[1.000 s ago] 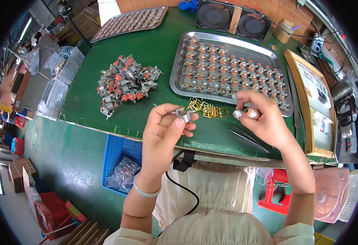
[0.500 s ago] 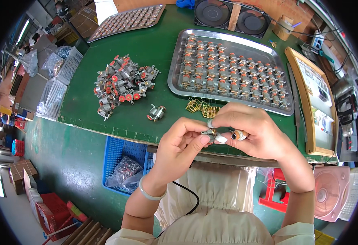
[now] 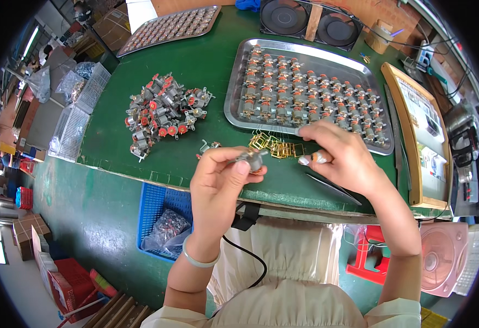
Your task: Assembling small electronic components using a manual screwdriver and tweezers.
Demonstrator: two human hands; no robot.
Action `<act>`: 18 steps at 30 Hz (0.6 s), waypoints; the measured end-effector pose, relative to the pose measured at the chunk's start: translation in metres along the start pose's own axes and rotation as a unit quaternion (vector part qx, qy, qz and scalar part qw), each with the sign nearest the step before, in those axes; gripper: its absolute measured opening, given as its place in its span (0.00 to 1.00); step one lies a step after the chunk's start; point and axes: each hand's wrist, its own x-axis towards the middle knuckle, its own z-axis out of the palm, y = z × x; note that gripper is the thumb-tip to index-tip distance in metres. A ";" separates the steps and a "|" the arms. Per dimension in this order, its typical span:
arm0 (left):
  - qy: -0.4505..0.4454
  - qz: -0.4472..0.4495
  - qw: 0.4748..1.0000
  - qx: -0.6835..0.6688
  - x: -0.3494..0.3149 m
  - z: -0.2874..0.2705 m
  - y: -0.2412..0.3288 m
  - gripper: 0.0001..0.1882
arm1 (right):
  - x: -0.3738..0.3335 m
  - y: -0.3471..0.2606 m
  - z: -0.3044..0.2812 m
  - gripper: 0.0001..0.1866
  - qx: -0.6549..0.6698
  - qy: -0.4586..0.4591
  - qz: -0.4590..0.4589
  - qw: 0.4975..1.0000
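My left hand (image 3: 217, 183) pinches a small grey cylindrical metal part (image 3: 253, 159) with metal tabs, between thumb and fingers. My right hand (image 3: 340, 158) hovers by the near edge of the metal tray, thumb and forefinger apart; white wraps cover some fingertips and nothing shows between them. Just left of it lies a small heap of brass-coloured bent frames (image 3: 272, 145). Another grey part (image 3: 209, 146) rests on the green table, partly hidden behind my left hand. Rows of similar parts with orange-red pieces stand in the metal tray (image 3: 233, 93).
A pile of grey, red-ended parts (image 3: 165, 109) sits on the left of the green table (image 3: 113, 158). A dark slim tool (image 3: 335, 188) lies near the front edge. Behind are a second full tray (image 3: 212, 27) and two black fans (image 3: 284, 17); a wooden-framed board (image 3: 403, 104) stands right.
My hands have parted. The left has moved left with the grey part, turning it; the right has drawn away toward the brass frames and tray, uncovering the dark slim tool.
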 end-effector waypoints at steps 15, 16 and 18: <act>-0.035 -0.038 0.999 -0.012 0.004 0.014 -0.009 0.10 | -0.003 -0.013 -0.004 0.27 0.228 0.010 0.114 0.967; -0.054 -0.030 0.998 -0.008 0.005 0.017 -0.010 0.10 | -0.003 -0.014 -0.003 0.26 0.347 0.023 0.162 0.923; -0.059 -0.035 0.997 -0.017 0.007 0.021 -0.010 0.10 | 0.000 -0.022 -0.011 0.23 0.430 0.025 0.187 0.883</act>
